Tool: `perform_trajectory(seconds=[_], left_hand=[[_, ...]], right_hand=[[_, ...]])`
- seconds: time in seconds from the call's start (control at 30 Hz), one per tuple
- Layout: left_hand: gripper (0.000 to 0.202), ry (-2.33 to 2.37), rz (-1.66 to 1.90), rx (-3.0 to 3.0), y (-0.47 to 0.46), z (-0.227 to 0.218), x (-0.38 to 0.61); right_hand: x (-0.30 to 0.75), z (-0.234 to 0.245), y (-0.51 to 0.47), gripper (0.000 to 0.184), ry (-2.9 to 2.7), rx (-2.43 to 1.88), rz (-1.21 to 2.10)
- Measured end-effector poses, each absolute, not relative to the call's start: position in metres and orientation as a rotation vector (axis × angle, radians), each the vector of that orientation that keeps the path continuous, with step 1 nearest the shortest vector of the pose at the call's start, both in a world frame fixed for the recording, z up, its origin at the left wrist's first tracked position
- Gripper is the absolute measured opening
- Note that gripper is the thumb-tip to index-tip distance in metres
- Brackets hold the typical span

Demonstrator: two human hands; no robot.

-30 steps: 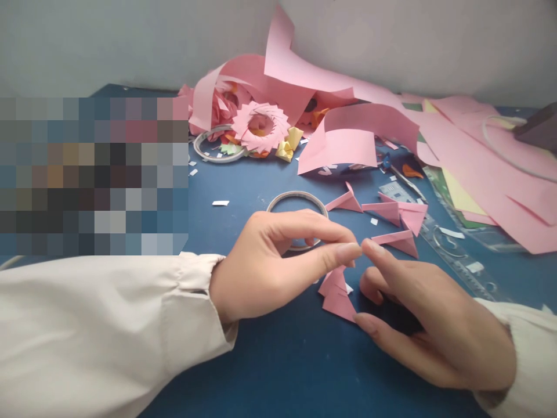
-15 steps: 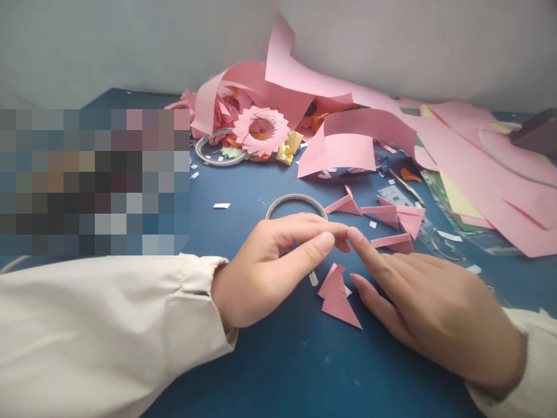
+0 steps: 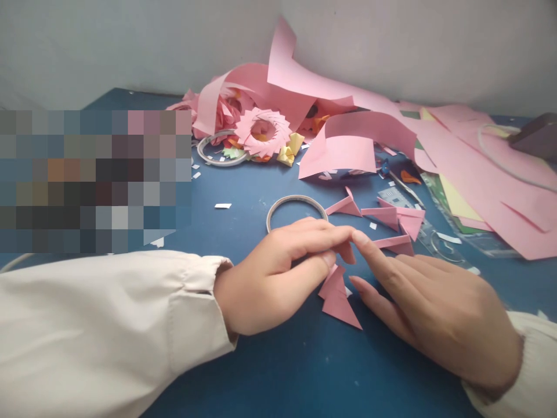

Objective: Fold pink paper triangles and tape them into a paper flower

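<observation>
Over the blue tabletop [image 3: 261, 371], my left hand [image 3: 278, 273] is held out with its fingers stretched to the right and the thumb lying just below them. I see nothing held in it. The index fingertip of my right hand [image 3: 439, 313] meets the left fingertips, while its thumb stands apart; that hand holds nothing visible. Beneath the fingertips lies a folded pink paper piece [image 3: 340, 307]. Just behind my left hand is a narrow tape roll [image 3: 296, 199], partly covered by the fingers. Several folded pink strips [image 3: 379, 216] lie beyond my right hand.
A pink pleated paper ring [image 3: 243, 130], another tape roll [image 3: 220, 162] and a yellow folded piece [image 3: 287, 154] sit farther back. Curled pink sheets [image 3: 348, 148] stand behind; flat pink sheets [image 3: 491, 174] lie right. White scraps [image 3: 223, 206] are scattered about. The left side is pixelated.
My left hand has shifted slightly right and down, its thumb lower and closer to the folded pink piece. My right hand has barely moved, and the fingertips still meet.
</observation>
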State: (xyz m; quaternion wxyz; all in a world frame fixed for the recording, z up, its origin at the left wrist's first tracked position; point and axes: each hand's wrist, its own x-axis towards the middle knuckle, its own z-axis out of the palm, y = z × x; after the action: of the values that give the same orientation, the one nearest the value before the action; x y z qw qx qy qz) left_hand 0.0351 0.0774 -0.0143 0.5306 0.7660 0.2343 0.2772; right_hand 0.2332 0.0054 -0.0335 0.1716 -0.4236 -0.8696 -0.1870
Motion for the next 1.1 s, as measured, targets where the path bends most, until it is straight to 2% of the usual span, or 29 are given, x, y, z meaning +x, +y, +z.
perform_trajectory(seconds=[0.27, 0.53, 0.6, 0.77, 1.1], left_hand=[[0.028, 0.403, 0.583, 1.952, 0.077, -0.009, 0.035], [0.012, 0.565, 0.881, 1.922, 0.072, -0.014, 0.037], [0.009, 0.545, 0.929, 1.988, 0.072, -0.015, 0.037], [0.009, 0.592, 1.014, 2.073, 0.073, -0.015, 0.038], [0.008, 0.540, 1.107, 2.183, 0.071, -0.019, 0.040]], right_hand=[[0.234, -0.037, 0.007, 0.062, -2.535, -1.120, -0.384], [0.228, -0.027, -0.005, 0.056, -2.130, -1.253, 0.667], [0.227, -0.023, -0.012, 0.057, -2.068, -1.284, 0.810], [0.225, -0.022, -0.017, 0.061, -2.093, -1.247, 0.859], [0.217, -0.024, -0.011, 0.066, -2.271, -1.231, 0.630]])
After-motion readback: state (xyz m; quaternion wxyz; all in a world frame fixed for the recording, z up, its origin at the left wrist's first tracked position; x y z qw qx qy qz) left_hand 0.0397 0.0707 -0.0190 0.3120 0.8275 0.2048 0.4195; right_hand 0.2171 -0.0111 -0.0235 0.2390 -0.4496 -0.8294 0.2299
